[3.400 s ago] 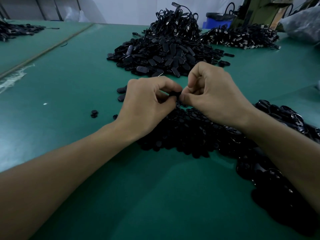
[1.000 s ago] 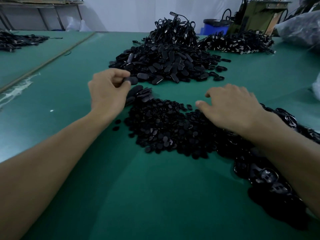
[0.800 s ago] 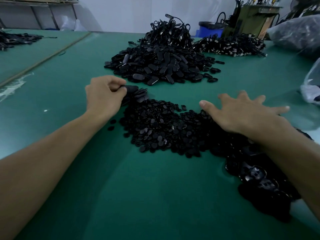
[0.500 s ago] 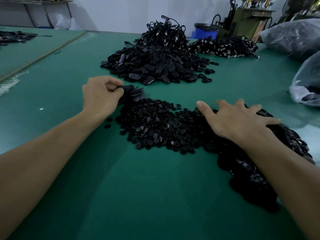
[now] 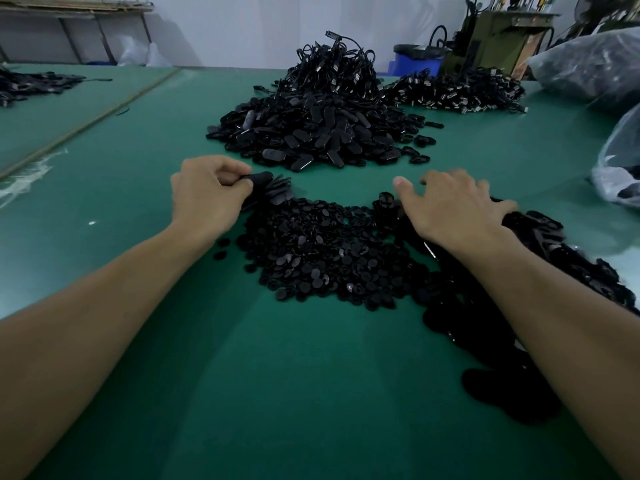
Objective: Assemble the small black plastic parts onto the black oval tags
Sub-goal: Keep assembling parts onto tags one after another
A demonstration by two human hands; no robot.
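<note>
My left hand point(image 5: 206, 194) pinches a fanned stack of black oval tags point(image 5: 268, 190) at the far left edge of a heap of small black plastic parts point(image 5: 322, 251) on the green table point(image 5: 277, 393). My right hand point(image 5: 446, 207) lies palm down, fingers loosely bent, on the right side of that heap, where it meets a band of larger black pieces point(image 5: 519, 306) running toward me. Whether it holds anything I cannot see. A big mound of oval tags point(image 5: 311, 133) sits beyond both hands.
Corded black parts are piled on the mound's top point(image 5: 332, 69) and to its right point(image 5: 457, 90). Clear plastic bags point(image 5: 620, 161) lie at the right edge. A blue bin point(image 5: 415, 64) and a green machine point(image 5: 495, 36) stand behind. Another black pile point(image 5: 27, 84) is far left.
My hands have come apart: the left went to the heap's far left edge with the tags, the right swept right over the heap and its fingers now curl in slightly.
</note>
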